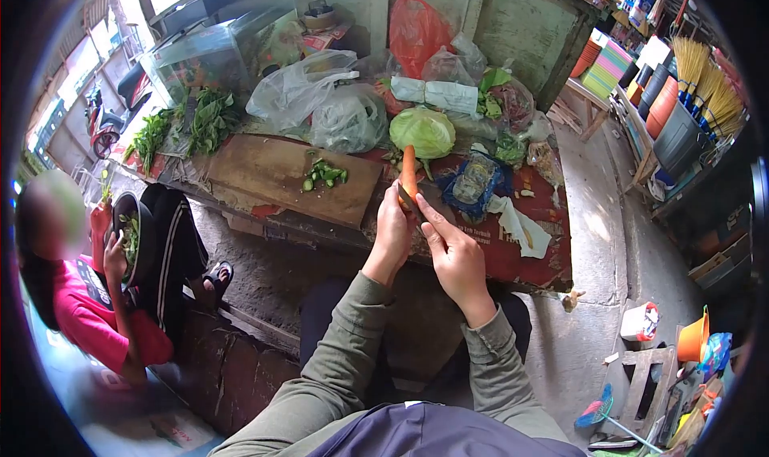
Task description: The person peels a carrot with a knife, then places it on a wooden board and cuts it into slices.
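Note:
An orange carrot [409, 167] points away from me, its lower end gripped by my left hand [391, 231]. My right hand [458, 257] is closed against the carrot's right side, around a small dark tool, perhaps a knife or peeler, partly hidden by the fingers. Just beyond the carrot tip sits a pale green cabbage [423, 132]. To the left lies a wooden board [272, 173] with cut green pieces [324, 174] on it. A blue net-like package [474, 183] rests to the right of the carrot.
Plastic bags [348, 119] and leafy greens [210, 120] lie along the table's back and left. A white cloth [522, 226] is at the right. At left, a seated person [104, 297] holds a dark bowl [134, 237]. Brooms [690, 68] stand far right.

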Demonstrator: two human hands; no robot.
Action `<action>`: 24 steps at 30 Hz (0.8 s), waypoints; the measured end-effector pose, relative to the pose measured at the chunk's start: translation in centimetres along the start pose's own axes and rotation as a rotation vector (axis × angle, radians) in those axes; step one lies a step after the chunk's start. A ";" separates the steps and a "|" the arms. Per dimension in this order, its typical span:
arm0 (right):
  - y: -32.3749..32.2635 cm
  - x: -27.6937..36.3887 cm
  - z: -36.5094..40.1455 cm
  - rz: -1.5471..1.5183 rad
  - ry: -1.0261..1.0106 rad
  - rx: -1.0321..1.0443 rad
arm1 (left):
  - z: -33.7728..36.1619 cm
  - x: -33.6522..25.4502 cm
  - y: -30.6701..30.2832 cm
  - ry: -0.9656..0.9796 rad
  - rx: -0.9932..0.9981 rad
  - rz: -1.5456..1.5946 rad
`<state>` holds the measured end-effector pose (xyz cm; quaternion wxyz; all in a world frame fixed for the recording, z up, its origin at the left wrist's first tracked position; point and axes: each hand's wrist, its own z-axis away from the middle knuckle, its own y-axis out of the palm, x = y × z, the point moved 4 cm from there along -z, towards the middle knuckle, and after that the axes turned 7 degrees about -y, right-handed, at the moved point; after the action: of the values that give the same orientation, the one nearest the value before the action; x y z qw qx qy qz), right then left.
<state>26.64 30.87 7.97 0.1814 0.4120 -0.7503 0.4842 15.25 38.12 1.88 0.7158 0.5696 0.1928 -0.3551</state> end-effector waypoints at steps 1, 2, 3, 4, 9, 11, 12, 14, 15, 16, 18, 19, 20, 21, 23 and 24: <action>0.0 0.1 0.1 0.021 0.057 0.035 | -0.1 0.3 -0.3 -0.016 0.042 -0.066; 0.1 0.1 0.1 0.021 0.061 0.033 | -0.4 0.7 -0.4 -0.020 0.043 -0.068; 0.0 0.2 0.1 0.025 0.041 0.007 | -0.4 0.8 -0.2 0.001 0.012 -0.037; 0.0 0.2 0.0 0.028 0.018 -0.018 | -0.5 0.8 -0.1 0.024 -0.019 -0.006; 0.2 -0.2 -0.2 0.040 -0.009 -0.057 | -0.3 0.8 0.2 0.024 -0.017 -0.040; 0.3 -0.4 -0.2 0.026 0.009 -0.063 | 0.0 0.6 0.5 0.020 -0.045 -0.019; 0.4 -0.6 -0.3 0.007 -0.016 -0.085 | 0.1 0.6 0.6 0.018 -0.050 -0.038; 0.1 -0.8 -0.4 -0.007 -0.039 -0.111 | 0.0 0.7 0.8 0.012 -0.050 -0.056; 0.2 -1.3 -0.4 -0.059 0.055 -0.048 | -0.2 0.8 0.8 0.009 -0.053 -0.045; 0.3 -1.7 -0.3 -0.110 0.149 0.014 | -0.3 0.9 0.8 0.006 -0.058 -0.034; 0.7 -2.2 -0.1 -0.157 0.141 -0.007 | -0.5 1.0 0.5 0.021 -0.022 -0.034; 0.8 -2.3 -0.1 -0.205 0.130 -0.026 | -0.5 1.0 0.6 0.039 0.010 -0.034; 0.7 -2.3 -0.1 -0.205 0.132 -0.026 | -0.5 1.1 0.6 0.037 0.010 -0.034; 0.7 -2.4 -0.1 -0.251 0.152 -0.011 | -0.3 1.2 0.8 0.020 -0.005 -0.009; 0.9 -2.7 -0.1 -0.298 0.175 0.005 | 0.0 1.3 1.1 0.001 -0.022 0.015; 1.0 -3.0 0.0 -0.288 0.165 0.004 | 0.1 1.3 1.3 0.002 -0.040 0.030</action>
<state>27.61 32.42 5.38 0.3090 0.4745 -0.6651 0.4868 17.05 37.78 1.89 0.7321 0.5584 0.1921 -0.3396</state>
